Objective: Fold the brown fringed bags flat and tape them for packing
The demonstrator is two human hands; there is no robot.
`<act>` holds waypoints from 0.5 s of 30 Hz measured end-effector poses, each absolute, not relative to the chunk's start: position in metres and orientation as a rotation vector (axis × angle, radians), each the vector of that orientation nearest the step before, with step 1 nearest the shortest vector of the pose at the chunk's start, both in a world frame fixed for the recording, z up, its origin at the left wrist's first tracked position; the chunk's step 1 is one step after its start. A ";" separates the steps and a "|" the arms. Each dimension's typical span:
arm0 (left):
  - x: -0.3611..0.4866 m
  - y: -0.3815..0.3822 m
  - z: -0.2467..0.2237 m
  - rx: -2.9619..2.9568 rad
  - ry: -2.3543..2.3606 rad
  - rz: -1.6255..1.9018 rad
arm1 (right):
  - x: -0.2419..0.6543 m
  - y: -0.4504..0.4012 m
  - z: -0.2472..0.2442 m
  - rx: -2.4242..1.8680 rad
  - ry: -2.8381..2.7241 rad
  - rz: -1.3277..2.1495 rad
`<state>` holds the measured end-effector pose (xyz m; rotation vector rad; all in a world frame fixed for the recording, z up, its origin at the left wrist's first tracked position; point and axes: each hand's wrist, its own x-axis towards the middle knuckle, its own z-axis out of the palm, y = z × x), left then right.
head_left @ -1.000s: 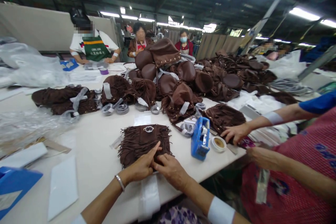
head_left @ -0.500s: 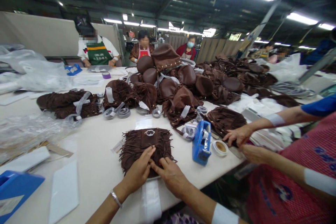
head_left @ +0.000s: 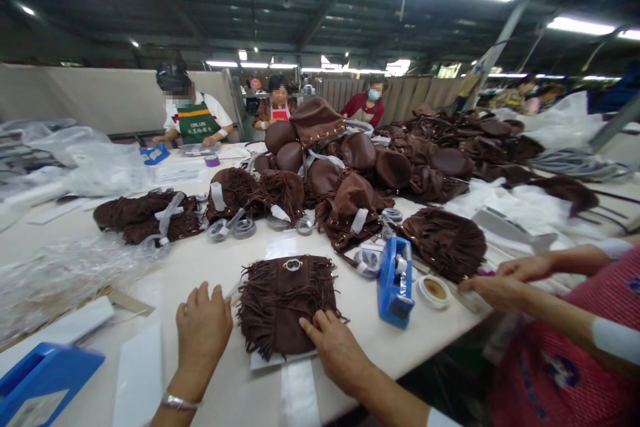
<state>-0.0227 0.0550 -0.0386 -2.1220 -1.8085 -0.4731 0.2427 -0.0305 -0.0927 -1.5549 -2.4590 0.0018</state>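
A dark brown fringed bag (head_left: 285, 303) lies flat on the white table in front of me, with a round metal clasp (head_left: 293, 265) near its top. White paper or board (head_left: 267, 361) peeks out under its lower edge. My right hand (head_left: 340, 352) has its bent fingers on the bag's lower right part, gripping it there; the fingertips' undersides are hidden. Left of the bag, my left hand (head_left: 204, 327) is raised over the table, fingers loosely apart and holding nothing I can see. A clear plastic strip (head_left: 300, 390) hangs at the table's near edge.
A blue tape dispenser (head_left: 395, 283) and a tape roll (head_left: 433, 291) stand to the right; another blue dispenser (head_left: 45, 380) is at the lower left. Brown bags (head_left: 350, 167) pile up behind. A co-worker's hands (head_left: 515, 280) work at the right. Several people sit across the table.
My left hand has come off the bag and moved left. My right hand stays at its lower edge. The co-worker's hands have drawn back from the neighbouring fringed bag.
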 end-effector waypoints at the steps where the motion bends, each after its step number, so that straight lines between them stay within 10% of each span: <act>1: -0.014 0.049 -0.037 -2.197 -1.724 -0.529 | 0.243 -0.030 -0.093 -1.561 -2.464 0.018; 6: 0.041 0.025 -0.051 -2.974 -0.890 -0.319 | 0.241 -0.028 -0.085 -1.611 -2.490 0.115; 15: 0.032 0.040 -0.070 -2.901 -1.009 -0.259 | 0.237 -0.027 -0.078 -1.661 -2.434 0.165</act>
